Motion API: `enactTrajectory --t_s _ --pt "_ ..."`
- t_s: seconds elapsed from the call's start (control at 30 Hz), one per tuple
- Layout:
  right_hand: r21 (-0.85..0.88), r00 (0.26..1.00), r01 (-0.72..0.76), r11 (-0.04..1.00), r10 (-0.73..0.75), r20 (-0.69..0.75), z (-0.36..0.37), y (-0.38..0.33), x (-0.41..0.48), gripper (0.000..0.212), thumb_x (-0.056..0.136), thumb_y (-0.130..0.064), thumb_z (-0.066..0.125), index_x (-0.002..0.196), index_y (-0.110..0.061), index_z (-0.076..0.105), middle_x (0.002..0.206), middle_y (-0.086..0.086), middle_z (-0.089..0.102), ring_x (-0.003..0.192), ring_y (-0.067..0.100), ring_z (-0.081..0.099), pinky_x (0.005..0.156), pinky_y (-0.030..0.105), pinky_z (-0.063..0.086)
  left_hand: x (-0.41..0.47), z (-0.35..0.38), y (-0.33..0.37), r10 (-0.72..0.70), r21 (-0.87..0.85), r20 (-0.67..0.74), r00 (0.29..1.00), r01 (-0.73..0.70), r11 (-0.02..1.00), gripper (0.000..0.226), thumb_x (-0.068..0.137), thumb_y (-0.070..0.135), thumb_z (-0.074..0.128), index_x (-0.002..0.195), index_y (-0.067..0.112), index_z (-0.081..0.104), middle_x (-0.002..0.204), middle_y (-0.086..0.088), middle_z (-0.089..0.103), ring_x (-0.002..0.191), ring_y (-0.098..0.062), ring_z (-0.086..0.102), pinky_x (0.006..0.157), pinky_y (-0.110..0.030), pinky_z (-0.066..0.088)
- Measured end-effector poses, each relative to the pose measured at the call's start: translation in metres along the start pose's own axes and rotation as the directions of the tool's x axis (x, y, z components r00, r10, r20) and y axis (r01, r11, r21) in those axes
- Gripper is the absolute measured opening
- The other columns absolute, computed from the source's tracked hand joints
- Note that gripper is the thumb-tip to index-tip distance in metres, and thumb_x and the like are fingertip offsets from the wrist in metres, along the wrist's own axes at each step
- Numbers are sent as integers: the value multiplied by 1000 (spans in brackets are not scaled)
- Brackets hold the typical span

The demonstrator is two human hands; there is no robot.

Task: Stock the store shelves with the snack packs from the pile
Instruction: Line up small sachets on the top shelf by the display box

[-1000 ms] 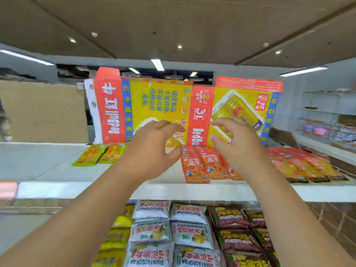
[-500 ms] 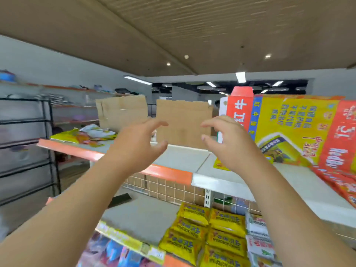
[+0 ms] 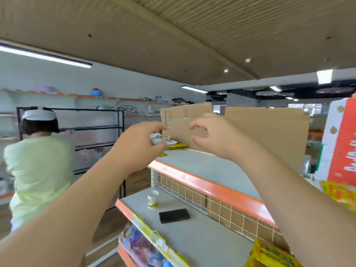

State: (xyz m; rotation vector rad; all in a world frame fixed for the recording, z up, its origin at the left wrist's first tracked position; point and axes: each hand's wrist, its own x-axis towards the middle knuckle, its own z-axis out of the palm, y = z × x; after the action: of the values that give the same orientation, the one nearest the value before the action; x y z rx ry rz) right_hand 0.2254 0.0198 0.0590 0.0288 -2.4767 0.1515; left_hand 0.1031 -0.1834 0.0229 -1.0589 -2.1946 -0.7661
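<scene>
The snack packs (image 3: 169, 142), white and yellow, lie heaped at the far end of the top shelf (image 3: 202, 166), against upright cardboard (image 3: 179, 120). The left hand (image 3: 138, 145) curves in front of them; I cannot tell whether it grasps one. The right hand (image 3: 213, 135) hovers released, fingers curved, holding nothing.

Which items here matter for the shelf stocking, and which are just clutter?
Job:
- snack pack pile
- top shelf
- left hand and right hand, reaching toward the pile
- yellow packs already shelved

Lying about:
- paper cup
- phone
- cardboard sheets
- red carton
</scene>
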Motion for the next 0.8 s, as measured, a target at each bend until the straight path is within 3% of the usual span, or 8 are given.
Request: enactTrajectory --t_s 0.13,0.33,0.5,0.63,0.8 --pt "-29 998 23 999 -21 63 20 17 60 28 92 -40 58 119 -34 65 125 -5 58 104 22 60 90 39 50 36 13 -28 -48 36 -20 999 48 998 39 88 36 67 127 40 61 120 12 63 105 -5 54 86 -27 40" --pt "0 975 -20 1000 20 221 70 47 127 24 92 -29 57 112 -27 70 114 -3 66 102 21 60 89 36 52 74 50 -70 -165 63 43 985 163 985 33 88 37 64 121 40 62 118 11 63 107 -12 58 91 -33 47" --pt "-104 908 10 995 34 417 123 69 166 27 93 -36 62 118 -26 69 109 -5 63 96 19 59 78 30 48 98 87 -109 -199 60 108 974 193 979 31 86 36 63 117 40 63 114 11 65 104 -14 59 89 -34 49" --pt "-239 840 37 970 100 533 164 72 195 30 92 -36 60 116 -20 69 113 6 68 100 28 64 82 35 52 125 113 -153 -242 76 159 957 233 970 36 83 42 60 119 43 61 114 12 65 100 -15 61 86 -34 52" --pt "-292 782 24 956 164 601 216 66 234 32 93 -40 60 119 -23 69 118 5 66 104 26 63 89 37 54 157 159 -220 -289 148 274 917 257 955 36 83 53 54 116 44 63 113 14 64 100 -16 58 87 -33 52"
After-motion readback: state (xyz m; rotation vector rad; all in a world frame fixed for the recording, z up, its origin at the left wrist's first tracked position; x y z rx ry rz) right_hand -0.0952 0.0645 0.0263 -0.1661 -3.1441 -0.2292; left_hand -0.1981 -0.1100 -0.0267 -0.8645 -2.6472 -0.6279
